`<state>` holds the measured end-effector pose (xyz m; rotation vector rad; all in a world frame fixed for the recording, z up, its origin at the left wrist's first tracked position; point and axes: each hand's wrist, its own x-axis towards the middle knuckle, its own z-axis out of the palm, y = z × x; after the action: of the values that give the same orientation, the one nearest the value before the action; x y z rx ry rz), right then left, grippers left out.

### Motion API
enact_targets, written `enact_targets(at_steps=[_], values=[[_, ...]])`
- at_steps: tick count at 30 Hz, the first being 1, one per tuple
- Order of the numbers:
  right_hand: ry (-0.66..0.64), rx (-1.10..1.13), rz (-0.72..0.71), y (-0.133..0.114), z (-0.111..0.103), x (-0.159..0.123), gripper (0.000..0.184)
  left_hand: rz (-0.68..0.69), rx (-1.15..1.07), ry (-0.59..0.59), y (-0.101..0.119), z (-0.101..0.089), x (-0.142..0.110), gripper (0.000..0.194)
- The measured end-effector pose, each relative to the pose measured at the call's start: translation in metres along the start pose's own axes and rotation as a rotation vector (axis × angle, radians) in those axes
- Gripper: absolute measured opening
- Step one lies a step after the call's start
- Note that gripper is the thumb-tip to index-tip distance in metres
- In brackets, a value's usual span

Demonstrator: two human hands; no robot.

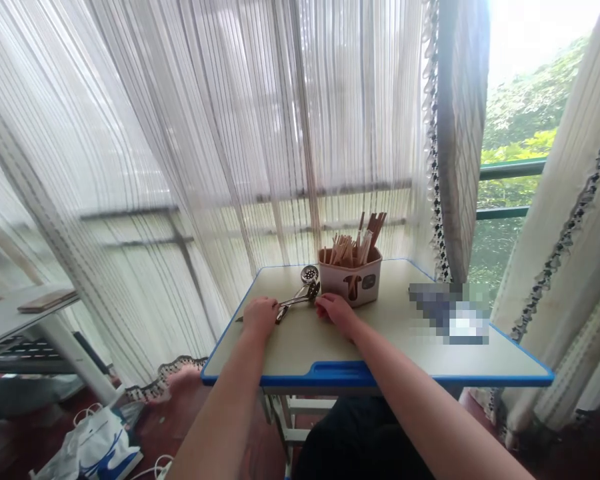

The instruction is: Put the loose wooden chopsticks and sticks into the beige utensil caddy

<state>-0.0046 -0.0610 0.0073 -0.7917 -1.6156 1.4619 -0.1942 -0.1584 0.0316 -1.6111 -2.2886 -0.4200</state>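
Observation:
My left hand (261, 315) is closed around the handle of a metal slotted spoon (312, 291), whose dark holed head points right. The handle's tip sticks out on the hand's left side. My right hand (336, 312) has curled fingers close to that head; whether they touch or hold anything is hidden. A round metal skimmer (309, 273) lies behind, its handle crossing under the slotted spoon toward my left hand. Just beyond my right hand stands a cream and brown container (369, 294) with bundles of wooden chopsticks (377, 230) and thin sticks (343, 250) upright in it.
The small table (300, 357) has a raised blue edge. A pixelated item (450, 317) lies at its right. Sheer curtains (205, 133) hang behind. Another table (25, 313) stands at the left, with a white bag (97, 443) on the floor.

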Motion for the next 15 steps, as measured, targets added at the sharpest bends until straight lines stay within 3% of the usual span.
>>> enact_targets(at_steps=[7,15], values=[[-0.037,-0.083,-0.026,0.0031,-0.0001,0.0005,0.022,-0.093,-0.107,0.255,-0.0038,0.0024,0.0032,0.034],[-0.088,-0.185,-0.122,0.0021,0.0038,-0.0044,0.026,-0.047,-0.162,0.457,0.0019,0.0021,-0.0006,0.032]])
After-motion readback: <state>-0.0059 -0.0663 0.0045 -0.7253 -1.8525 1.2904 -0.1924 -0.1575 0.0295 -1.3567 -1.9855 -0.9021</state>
